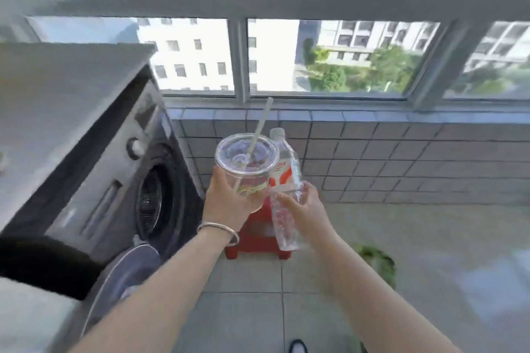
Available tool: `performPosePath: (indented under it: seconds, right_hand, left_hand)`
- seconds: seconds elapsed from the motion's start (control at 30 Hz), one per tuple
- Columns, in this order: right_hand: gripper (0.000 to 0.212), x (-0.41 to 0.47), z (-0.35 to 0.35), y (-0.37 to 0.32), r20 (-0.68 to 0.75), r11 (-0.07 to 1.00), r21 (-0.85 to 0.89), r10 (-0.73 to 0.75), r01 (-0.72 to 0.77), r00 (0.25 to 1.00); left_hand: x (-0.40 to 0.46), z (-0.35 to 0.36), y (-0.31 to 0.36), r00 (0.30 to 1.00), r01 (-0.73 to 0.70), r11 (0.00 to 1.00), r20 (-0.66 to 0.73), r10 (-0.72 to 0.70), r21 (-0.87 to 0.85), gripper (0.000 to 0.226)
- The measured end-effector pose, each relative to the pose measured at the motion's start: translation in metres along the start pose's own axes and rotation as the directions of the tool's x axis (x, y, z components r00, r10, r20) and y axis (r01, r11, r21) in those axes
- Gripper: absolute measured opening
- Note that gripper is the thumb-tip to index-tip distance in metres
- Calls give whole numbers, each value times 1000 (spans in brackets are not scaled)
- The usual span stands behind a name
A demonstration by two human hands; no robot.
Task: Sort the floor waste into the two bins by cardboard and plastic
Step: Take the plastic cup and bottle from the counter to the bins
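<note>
While both plastics are carried at once, neither bin can be made out in the head view, so the drop-off spot has to be found first. The clear cup, lid on and straw poking up, is gripped by the left hand with the fingers curled round its lower wall. The water bottle, capped and looking empty, is held upright by the right hand, fingers wrapped round its middle. Cup and bottle are touching or nearly so, held above a red stool.

For the step in hand, both should probably be kept upright until the plastic bin is reached, since any dregs in the cup could be spilled through the straw hole. They'd best be dropped one at a time, so nothing gets bounced off a rim.

Room-wise: a washing machine is crowding the left side, a tiled wall under the window closes off the front, and the stool sits right below the hands. Open tiled floor is seen to the right, so that's likely the easier way to turn. A dark shoe is seen low on the left.
</note>
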State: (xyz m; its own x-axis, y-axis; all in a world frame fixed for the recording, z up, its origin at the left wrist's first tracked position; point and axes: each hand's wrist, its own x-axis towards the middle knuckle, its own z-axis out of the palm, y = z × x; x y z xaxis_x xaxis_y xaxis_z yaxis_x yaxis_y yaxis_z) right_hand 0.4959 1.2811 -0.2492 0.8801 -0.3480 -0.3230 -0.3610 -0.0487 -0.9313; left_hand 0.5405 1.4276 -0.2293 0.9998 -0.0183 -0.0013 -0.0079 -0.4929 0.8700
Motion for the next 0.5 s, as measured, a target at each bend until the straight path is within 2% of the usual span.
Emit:
performPosePath:
  seconds: [0.2,0.37,0.5]
  right_hand:
    - [68,12,-120,56,-220,989,98,128,-108,967]
    - [77,34,-208,102,-366,964,169,256,-207,895]
    - [71,56,-254,127,-449,935,244,345,-258,824]
  left_hand:
    - [1,140,43,952,-91,996,294,87,-3,75]
    - [-2,242,68,884,-28,998,465,50,-54,78]
    - [4,302,75,827,19,999,562,3,-34,73]
